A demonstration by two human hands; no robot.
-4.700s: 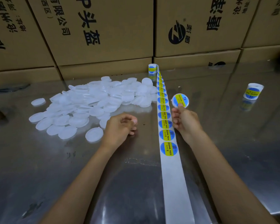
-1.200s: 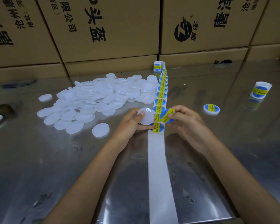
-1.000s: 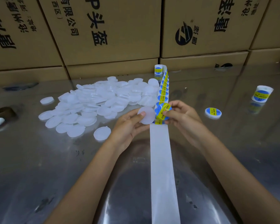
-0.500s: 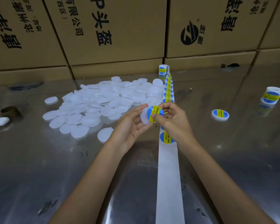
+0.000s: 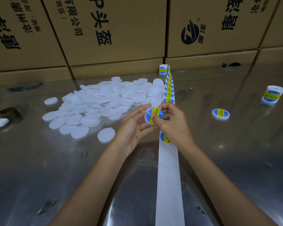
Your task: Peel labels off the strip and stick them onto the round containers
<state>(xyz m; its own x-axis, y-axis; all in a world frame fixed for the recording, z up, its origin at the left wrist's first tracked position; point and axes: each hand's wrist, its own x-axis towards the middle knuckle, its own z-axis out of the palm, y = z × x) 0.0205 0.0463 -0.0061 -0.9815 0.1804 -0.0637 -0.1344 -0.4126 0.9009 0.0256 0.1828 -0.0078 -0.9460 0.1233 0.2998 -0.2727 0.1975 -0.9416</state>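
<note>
A white strip (image 5: pixel 168 185) runs up the worktop (image 5: pixel 39 176) from its near edge. Above it, the left hand (image 5: pixel 134 128) cradles a round container (image 5: pixel 151 116) with curled fingers; the right hand (image 5: pixel 171 123) presses a blue-yellow "SOLDER" label (image 5: pixel 154 113) on with its thumb. Printed boxes (image 5: pixel 113 30) line the far edge.

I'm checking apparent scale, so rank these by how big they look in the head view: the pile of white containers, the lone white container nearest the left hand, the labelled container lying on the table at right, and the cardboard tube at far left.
1. Pile of white containers
2. Lone white container
3. Labelled container and cardboard tube: they look alike, so unranked.
</note>
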